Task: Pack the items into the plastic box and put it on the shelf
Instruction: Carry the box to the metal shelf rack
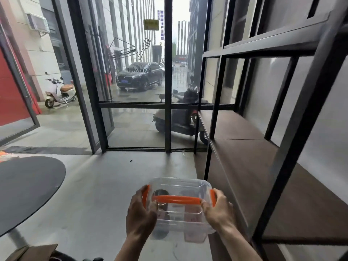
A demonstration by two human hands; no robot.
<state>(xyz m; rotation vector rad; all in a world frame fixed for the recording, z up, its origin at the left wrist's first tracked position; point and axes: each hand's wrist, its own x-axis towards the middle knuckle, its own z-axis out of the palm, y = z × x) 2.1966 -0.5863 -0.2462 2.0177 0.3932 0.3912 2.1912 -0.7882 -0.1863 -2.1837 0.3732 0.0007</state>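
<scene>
**Packed box carried to the shelf**

At far left sits a dark round table (pixel 28 189), with a corner of brown cardboard (pixel 32 252) low in the frame beneath it. Neither is touched.

Moving right, the left hand (pixel 140 215) is closed on the left end of the clear plastic box (pixel 178 219), fingers wrapped over the orange side clip (pixel 145 196). The box is held in the air above the grey floor, its lid on and its orange carry handle (pixel 177 199) lying flat across the top. Dark and pinkish shapes show through the walls, but what they are cannot be told.

The right hand (pixel 219 210) is closed on the box's right end, over the other orange clip (pixel 212 197).

Right again stands the black-framed shelf (pixel 250 161) with brown boards, bare where visible. The box is near its front edge but not on it.

The packing looks done; the step in hand seems to be the carry. The next move likely calls for swinging the box rightward, level, between the black uprights, and setting it flat on a board before both hands let go.
</scene>
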